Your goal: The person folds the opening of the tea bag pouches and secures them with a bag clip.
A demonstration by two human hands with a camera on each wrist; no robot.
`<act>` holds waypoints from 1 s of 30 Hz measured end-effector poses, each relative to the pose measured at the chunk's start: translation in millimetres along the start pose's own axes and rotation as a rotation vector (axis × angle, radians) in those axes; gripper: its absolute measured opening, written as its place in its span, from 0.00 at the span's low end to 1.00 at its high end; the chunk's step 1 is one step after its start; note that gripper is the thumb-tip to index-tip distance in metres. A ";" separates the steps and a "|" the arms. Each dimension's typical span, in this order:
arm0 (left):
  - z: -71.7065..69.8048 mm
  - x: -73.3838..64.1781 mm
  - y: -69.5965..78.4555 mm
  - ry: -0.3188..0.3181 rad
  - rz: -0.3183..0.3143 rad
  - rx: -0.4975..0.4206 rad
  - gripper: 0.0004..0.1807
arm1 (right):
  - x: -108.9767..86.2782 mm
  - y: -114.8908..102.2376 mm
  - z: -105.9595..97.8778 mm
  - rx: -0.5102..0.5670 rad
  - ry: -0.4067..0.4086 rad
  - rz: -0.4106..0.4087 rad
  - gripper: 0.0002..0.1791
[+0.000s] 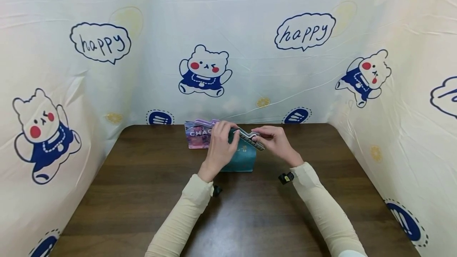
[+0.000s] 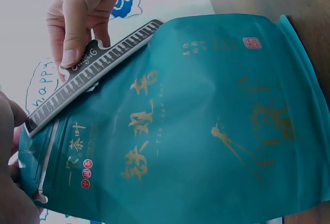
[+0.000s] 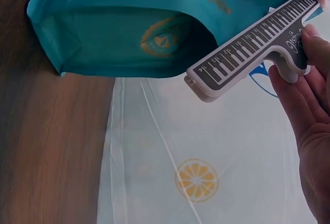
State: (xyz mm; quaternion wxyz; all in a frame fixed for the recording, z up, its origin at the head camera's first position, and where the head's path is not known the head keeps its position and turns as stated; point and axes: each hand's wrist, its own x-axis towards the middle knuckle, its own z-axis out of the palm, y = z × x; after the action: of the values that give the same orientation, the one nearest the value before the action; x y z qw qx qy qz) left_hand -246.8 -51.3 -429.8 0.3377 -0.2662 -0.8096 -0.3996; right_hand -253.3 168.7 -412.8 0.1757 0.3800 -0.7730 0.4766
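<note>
A teal tea bag [image 1: 242, 162] with gold characters stands on the table, its printed front filling much of the left wrist view. My left hand [image 1: 222, 146] grips the bag near its top seal strip [image 2: 50, 152]. Between thumb and fingers, my right hand [image 1: 276, 142] pinches the handle of a bag clip [image 1: 252, 140] with a piano-key pattern. The clip [image 3: 252, 41] lies slanted across the bag's upper corner, one end sticking out past the bag's edge. Whether its jaws bite the bag cannot be told.
Behind my left hand stands a pink and purple pouch [image 1: 198, 140] with a purple clip [image 1: 202, 122] along its top. A patterned cloth [image 1: 250, 82] hangs round the back and sides of the dark wooden table [image 1: 150, 193].
</note>
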 end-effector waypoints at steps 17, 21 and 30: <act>-3.9 -8.7 -6.6 -0.027 0.080 0.051 0.09 | -5.5 -0.7 8.6 0.047 0.090 0.046 0.11; -5.2 -9.6 -6.9 -0.033 0.074 0.040 0.09 | -6.2 -0.3 10.0 0.059 0.104 0.050 0.11; -4.8 -10.4 -4.8 -0.025 0.043 0.027 0.09 | -6.5 3.8 12.4 0.088 0.125 0.028 0.11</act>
State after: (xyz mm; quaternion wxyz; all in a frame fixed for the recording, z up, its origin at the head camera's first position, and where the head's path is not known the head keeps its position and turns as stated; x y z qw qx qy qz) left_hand -242.0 -59.5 -437.7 0.3394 -0.2838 -0.8132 -0.3782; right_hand -250.7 161.6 -425.2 0.2001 0.3461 -0.7441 0.5352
